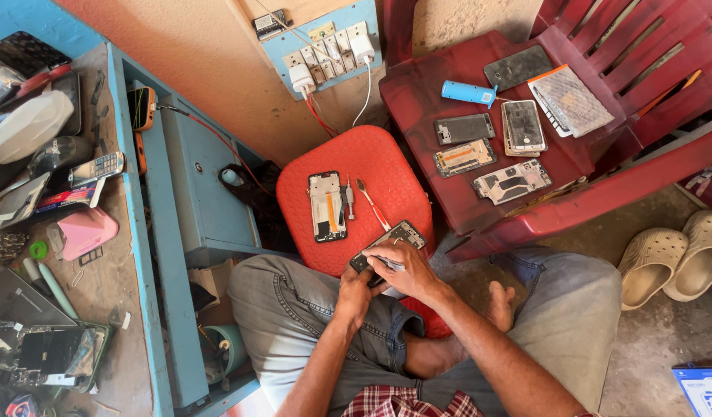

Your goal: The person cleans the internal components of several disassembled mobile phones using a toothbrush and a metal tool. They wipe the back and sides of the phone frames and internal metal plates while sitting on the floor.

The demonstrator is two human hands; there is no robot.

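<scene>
Hands cover most of the opened phone [387, 245], tool tip too tiny to make out, and the blue box [702, 388] is cut off bottom right.

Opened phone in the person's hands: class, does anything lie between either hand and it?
Nothing visible does. The left hand grips the phone's near end directly, and the right hand rests over it, holding a thin tool against it.

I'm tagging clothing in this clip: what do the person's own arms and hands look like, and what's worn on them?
Both forearms are bare, no sleeves in view. No gloves or watch on the left hand or right hand. A ring may sit on a right finger; too small to confirm.
</scene>
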